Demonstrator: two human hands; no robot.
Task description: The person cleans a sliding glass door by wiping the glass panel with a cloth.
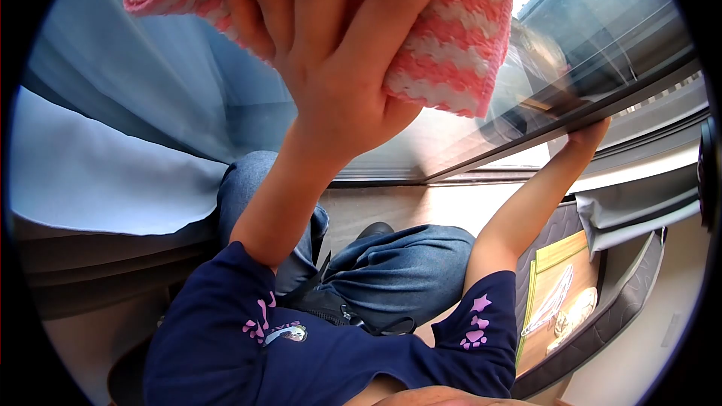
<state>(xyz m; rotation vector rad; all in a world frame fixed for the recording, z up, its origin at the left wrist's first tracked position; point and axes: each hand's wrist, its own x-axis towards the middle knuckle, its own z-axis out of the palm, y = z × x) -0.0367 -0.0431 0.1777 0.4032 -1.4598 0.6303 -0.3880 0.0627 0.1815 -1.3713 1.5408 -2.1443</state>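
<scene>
A folded pink-and-white striped cleaning cloth [459, 45] fills the top of the view, with a fluffy texture. My left hand [331, 60] is raised, its fingers spread over the cloth and holding it against the window glass [301, 128]. Part of the cloth and the fingertips run out of the picture. Off to the right, my right hand [590, 132] is at the lower edge of the dark window frame [519, 139] and closes round it. Its fingers are mostly hidden behind the frame and glass.
Pale blue curtains [113, 165] hang on the left, close to my knee. On the right, an open grey quilted case [624, 301] contains a wooden board [553, 286] and some white cord-like items. A grey cloth [639, 207] drapes above it. My bent legs are below the window.
</scene>
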